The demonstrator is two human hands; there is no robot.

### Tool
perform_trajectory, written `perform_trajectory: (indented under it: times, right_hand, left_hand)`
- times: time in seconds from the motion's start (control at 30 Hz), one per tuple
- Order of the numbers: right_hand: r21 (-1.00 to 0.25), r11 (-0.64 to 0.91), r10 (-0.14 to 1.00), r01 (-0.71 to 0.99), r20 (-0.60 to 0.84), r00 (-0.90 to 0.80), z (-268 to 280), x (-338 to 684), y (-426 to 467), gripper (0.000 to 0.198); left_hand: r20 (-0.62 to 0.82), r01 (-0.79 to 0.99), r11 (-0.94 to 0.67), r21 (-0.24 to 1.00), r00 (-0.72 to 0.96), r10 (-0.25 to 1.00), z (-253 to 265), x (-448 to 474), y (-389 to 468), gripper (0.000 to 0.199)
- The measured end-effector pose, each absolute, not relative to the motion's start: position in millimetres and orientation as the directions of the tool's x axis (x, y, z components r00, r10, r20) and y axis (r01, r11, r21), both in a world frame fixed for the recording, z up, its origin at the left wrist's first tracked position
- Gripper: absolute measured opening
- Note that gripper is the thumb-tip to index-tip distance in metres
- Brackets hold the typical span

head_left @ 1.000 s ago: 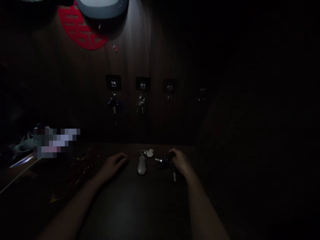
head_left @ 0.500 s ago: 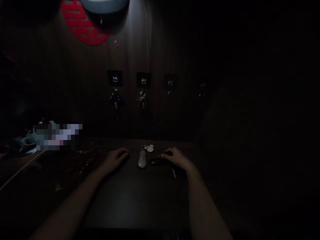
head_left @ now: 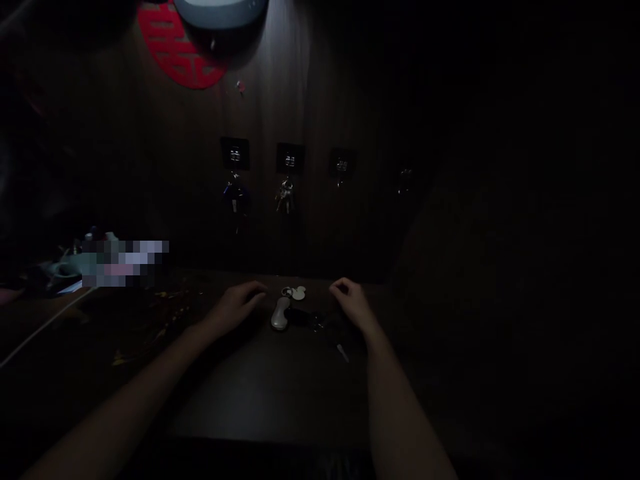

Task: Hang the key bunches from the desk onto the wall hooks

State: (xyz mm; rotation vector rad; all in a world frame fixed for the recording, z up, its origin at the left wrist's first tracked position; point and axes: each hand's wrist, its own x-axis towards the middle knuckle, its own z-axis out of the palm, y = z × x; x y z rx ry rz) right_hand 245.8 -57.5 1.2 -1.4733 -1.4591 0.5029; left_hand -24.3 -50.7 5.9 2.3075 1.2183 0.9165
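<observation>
Wood-grained panel (head_left: 320, 87) at the back carries hooks (head_left: 290, 159), two hung with key bunches (head_left: 285, 195), below a red cutout (head_left: 185, 57). White cable (head_left: 50, 321) and a dim tangle (head_left: 167, 327) are spread left of the left hand (head_left: 241, 301). Its thumb and fingers are held slightly apart, near the fob. Right hand (head_left: 354, 301) is curled behind the dark keys (head_left: 316, 323) — grip can't be told. Versus the earlier frame: fob turned from upright to slanted, keys shifted left against it, right hand drawn off them. Fob (head_left: 281, 315) is smooth, grey, waisted — on the dark tabletop (head_left: 250, 400), below a flat white mouse-head tag (head_left: 299, 293).
</observation>
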Motion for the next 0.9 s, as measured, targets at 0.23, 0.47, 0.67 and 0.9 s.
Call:
perform_trajectory:
  times: [0.23, 0.47, 0.67, 0.9]
  right_hand:
    - [-0.82, 0.211, 0.901, 0.532, 0.375, 0.22, -9.6, 243.6, -49.9, 0.018]
    - [-0.824, 0.229, 0.897, 0.518, 0.385, 0.216, -12.3, 243.6, -47.7, 0.017]
    - [-0.863, 0.333, 0.911, 0.38, 0.398, 0.104, 5.8, 224.0, -58.2, 0.02]
    - [-0.868, 0.406, 0.913, 0.287, 0.4, -0.082, 14.6, 197.3, -74.3, 0.02]
  left_hand:
    - [0.403, 0.517, -0.828, 0.218, 0.725, 0.559, 6.5, 56.5, -73.1, 0.021]
    - [0.506, 0.563, -0.747, 0.355, 0.556, 0.66, -20.7, 80.5, -73.6, 0.011]
    - [0.345, 0.139, -0.38, 0.914, 0.223, 0.912, -8.2, 66.0, -64.3, 0.018]
    - [0.029, -0.365, 0.058, 0.929, 0.228, 0.973, -3.6, 54.9, -57.0, 0.03]
